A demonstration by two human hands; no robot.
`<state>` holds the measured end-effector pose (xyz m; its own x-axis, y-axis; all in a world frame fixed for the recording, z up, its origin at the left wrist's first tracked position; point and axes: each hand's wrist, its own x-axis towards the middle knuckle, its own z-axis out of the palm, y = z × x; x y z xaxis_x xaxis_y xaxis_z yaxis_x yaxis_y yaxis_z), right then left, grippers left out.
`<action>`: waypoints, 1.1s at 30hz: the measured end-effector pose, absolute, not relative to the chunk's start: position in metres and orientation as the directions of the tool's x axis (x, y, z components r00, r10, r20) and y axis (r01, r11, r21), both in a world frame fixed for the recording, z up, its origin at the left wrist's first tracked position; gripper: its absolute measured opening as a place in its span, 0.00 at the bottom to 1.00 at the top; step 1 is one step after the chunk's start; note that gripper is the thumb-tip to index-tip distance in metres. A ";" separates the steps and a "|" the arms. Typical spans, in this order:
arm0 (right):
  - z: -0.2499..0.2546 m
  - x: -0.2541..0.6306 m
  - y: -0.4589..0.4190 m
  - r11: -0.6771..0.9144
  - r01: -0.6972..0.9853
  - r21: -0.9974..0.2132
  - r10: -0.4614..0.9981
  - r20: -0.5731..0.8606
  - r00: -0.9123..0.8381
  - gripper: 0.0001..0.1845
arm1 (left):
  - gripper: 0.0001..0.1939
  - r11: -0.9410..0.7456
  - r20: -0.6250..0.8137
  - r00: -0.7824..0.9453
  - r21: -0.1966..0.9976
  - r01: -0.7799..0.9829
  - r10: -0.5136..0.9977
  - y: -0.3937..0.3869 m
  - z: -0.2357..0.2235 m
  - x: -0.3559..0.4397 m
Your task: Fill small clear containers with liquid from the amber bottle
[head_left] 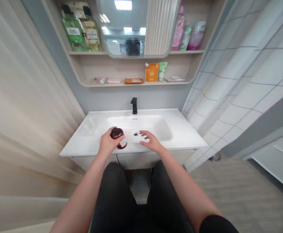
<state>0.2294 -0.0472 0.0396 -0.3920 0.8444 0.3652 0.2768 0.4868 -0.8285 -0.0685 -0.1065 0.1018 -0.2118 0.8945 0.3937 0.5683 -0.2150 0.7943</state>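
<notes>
Dark red bottle with a white label [118, 138], tilted in our left hand [108, 143]!
We're gripping it firmly above the near edge of the white ceramic basin [156, 124], while our relaxed right hand [150, 141] hovers open, fingers spread, just beside the round metal drain [135, 133], nearer us than the matte black faucet [134, 105].

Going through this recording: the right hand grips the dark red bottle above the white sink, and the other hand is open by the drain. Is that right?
No, the head view shows the left hand, not the right, gripping the dark red bottle with a white label. The rest stands: the right hand is open by the round metal drain of the white ceramic sink.
</notes>
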 end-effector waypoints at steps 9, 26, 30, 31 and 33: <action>0.047 0.182 -0.089 0.462 0.148 -0.874 0.837 0.375 -0.397 0.54 | 0.23 -0.434 0.483 -0.037 0.816 0.383 0.875 -0.117 0.076 0.007; 0.052 0.181 -0.120 0.498 0.224 -0.838 0.851 0.421 -0.315 0.54 | 0.16 -0.465 0.464 0.080 0.830 0.307 0.882 -0.129 0.114 -0.007; 0.050 0.179 -0.122 0.495 0.200 -0.845 0.854 0.432 -0.290 0.54 | 0.22 -0.509 0.469 0.203 0.821 0.260 0.860 -0.136 0.115 -0.007; 0.050 0.180 -0.121 0.494 0.200 -0.846 0.856 0.433 -0.281 0.54 | 0.21 -0.497 0.464 0.182 0.826 0.264 0.867 -0.137 0.114 -0.008; 0.048 0.180 -0.121 0.489 0.213 -0.846 0.861 0.428 -0.276 0.55 | 0.18 -0.467 0.465 0.085 0.829 0.307 0.881 -0.137 0.110 -0.009</action>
<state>0.1799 -0.1206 0.0477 -0.2763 0.8607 0.4276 0.2133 0.4888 -0.8459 -0.0091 -0.1369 0.1104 0.0848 0.8813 0.4649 0.3075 -0.4670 0.8291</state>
